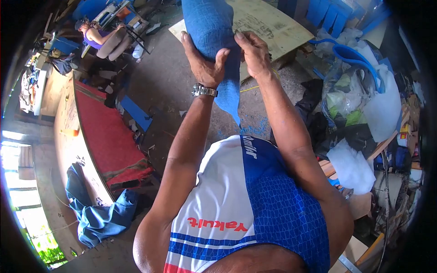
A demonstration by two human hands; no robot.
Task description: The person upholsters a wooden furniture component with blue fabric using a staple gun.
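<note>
A long blue fabric piece [207, 32], rounded and full-looking at the top, hangs in front of me and narrows to a pointed lower end above the floor. Its upper end runs out of the view. My left hand [207, 66], with a metal watch on the wrist, grips it from the left, thumb on the near face and fingers round the far edge. At the right edge, my right hand [255, 52] pinches the fabric between thumb and fingers; some fingertips are hidden. What fills the fabric, if anything, is hidden.
A plywood board [282, 27] with writing lies ahead. White stuffing [350, 166] and plastic bags [346, 95] crowd the right. A wooden table [68, 123], a red panel [104, 127] and blue cloth [100, 218] are at left. Another person [98, 38] sits at the back left.
</note>
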